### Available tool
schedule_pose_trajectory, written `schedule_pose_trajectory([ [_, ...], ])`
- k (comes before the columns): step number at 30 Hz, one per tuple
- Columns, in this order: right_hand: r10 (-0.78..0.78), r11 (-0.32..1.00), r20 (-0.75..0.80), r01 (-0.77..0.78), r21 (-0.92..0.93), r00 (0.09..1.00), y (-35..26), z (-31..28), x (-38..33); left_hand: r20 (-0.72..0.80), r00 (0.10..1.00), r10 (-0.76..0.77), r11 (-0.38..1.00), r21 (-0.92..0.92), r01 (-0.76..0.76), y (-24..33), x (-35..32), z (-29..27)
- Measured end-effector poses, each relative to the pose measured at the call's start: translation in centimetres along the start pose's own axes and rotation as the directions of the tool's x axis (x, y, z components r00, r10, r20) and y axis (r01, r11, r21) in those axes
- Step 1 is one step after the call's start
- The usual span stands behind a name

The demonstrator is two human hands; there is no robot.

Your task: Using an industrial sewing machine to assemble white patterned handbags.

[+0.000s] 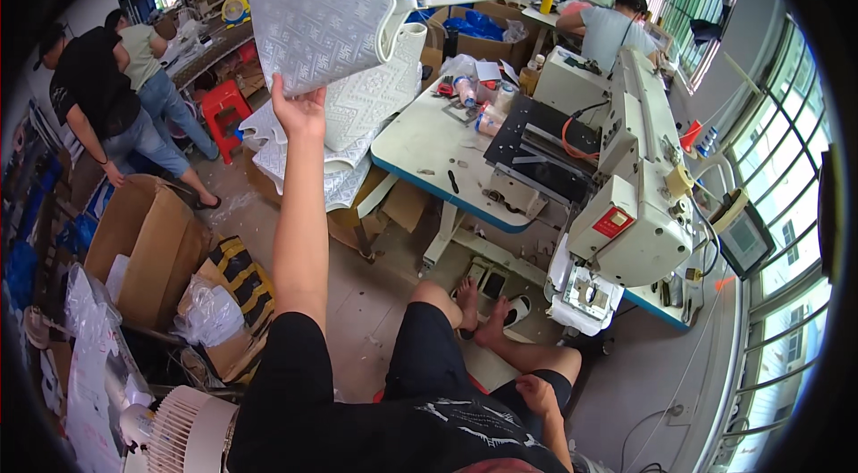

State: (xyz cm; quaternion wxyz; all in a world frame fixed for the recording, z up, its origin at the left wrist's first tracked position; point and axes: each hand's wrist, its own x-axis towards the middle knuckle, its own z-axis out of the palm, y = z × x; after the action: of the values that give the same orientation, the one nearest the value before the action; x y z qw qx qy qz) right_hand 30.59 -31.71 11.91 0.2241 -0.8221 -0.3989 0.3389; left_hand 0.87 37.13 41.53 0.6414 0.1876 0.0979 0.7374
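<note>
High in front of me, my left hand [301, 108] grips the bottom edge of a silvery white handbag [317, 21] with an embossed pattern. The bag's thin handle loops out toward the upper right. Below and behind it, a pile of white patterned bag pieces [371, 93] lies beside the sewing table's left end. My right hand [539, 397] is down by my right thigh, its fingers curled in. Whether anything is inside those fingers is hidden.
A large white sewing machine [639, 196] stands on the white worktable [416, 147], right of thread spools [490, 119]. At left are an open cardboard box [147, 249], a red stool [223, 111] and a fan [183, 428]. Two people stand far left; another sits at back right.
</note>
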Motion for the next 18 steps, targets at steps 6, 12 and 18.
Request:
schedule_pose_trajectory([
  [6,-0.089,0.995,-0.028,0.091,0.044,0.996,0.2,-0.1,0.2,-0.001,1.0,0.008,0.99,-0.141,-0.008,0.9,0.8,-1.5],
  [12,-0.088,0.996,0.001,0.088,0.024,0.996,0.3,-0.6,1.0,0.001,0.998,0.068,0.984,-0.167,-0.067,-0.6,3.5,-1.0],
  [18,-0.071,0.997,-0.034,0.072,0.009,0.997,0.0,0.0,0.6,-0.016,0.994,0.111,0.966,-0.235,-0.111,-1.4,9.1,0.1],
])
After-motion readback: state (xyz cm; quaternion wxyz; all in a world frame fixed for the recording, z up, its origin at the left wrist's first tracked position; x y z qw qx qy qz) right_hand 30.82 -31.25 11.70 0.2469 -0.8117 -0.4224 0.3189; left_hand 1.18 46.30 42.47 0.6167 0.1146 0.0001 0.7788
